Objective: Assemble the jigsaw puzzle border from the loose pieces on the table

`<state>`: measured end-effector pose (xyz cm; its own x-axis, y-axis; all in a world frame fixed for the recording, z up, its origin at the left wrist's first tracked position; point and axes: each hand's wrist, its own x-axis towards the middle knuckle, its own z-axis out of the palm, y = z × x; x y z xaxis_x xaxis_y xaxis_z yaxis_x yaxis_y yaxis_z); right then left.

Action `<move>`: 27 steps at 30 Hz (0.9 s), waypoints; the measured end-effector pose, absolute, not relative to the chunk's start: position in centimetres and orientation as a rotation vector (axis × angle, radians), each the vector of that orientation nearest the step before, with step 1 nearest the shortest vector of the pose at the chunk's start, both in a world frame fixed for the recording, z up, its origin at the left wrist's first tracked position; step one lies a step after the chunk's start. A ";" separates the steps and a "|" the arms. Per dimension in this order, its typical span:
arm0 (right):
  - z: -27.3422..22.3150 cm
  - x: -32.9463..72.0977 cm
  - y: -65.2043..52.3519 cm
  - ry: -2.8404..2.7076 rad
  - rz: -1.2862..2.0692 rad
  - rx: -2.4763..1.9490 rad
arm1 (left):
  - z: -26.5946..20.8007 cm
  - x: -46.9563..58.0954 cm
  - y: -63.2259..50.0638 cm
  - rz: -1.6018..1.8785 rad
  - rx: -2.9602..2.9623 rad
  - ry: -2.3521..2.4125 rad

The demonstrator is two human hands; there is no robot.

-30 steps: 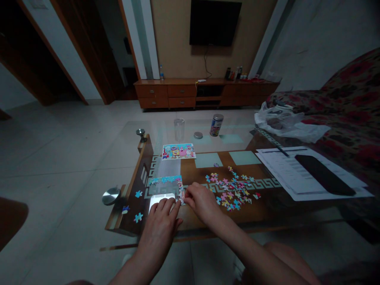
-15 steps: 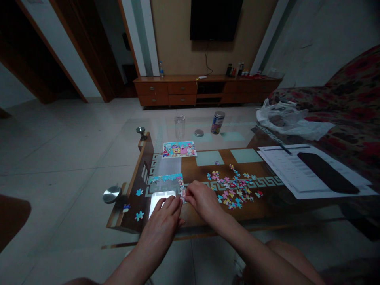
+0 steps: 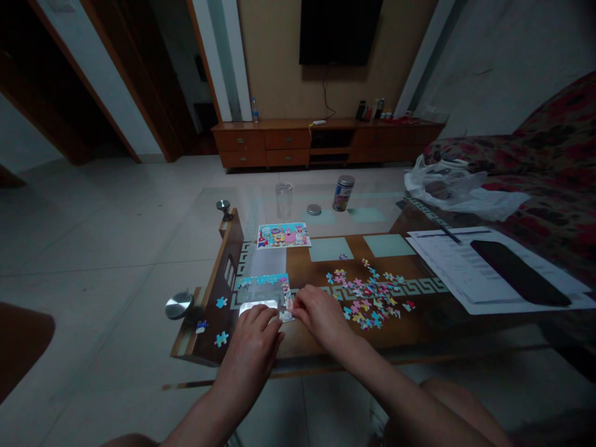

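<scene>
A partly joined jigsaw puzzle (image 3: 263,280) lies on the glass table, with a blue strip along its top and a pink and white strip down its right side. At the lower right corner, my right hand (image 3: 321,313) is closed in a pinch on a small puzzle piece at the puzzle's edge. My left hand (image 3: 254,341) rests palm down just below the puzzle, fingers bent and slightly apart, nothing visible in them. A bright white rectangle (image 3: 249,306) shows beyond its fingers. Loose puzzle pieces (image 3: 367,298) are heaped to the right.
A cartoon picture card (image 3: 284,236) lies beyond the puzzle. Behind it are a clear glass (image 3: 284,202), a round lid (image 3: 313,210) and a printed can (image 3: 343,194). Papers (image 3: 447,267) and a black phone (image 3: 519,273) lie right; several blue pieces (image 3: 221,338) sit left.
My left hand has drawn back slightly from the puzzle's lower right corner, uncovering more of it. My right hand keeps its pinch in nearly the same place. The view has shifted slightly.
</scene>
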<state>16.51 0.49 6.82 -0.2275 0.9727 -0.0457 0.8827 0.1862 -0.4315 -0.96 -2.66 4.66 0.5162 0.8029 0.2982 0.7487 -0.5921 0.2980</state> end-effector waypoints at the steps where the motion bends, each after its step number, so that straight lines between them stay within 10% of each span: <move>1: 6.7 16.5 0.5 -2.225 0.542 -1.779 | 4.9 -0.8 -2.9 0.588 2.627 1.357; 27: 7.3 16.7 -0.2 -2.295 0.482 -1.720 | 5.2 0.3 -4.9 0.516 2.530 1.476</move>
<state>16.71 -0.22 7.26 -0.2828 0.9591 -0.0110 0.8823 0.2557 -0.3952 0.26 -4.91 5.21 0.4512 0.8672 0.2106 0.8094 -0.4971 0.3126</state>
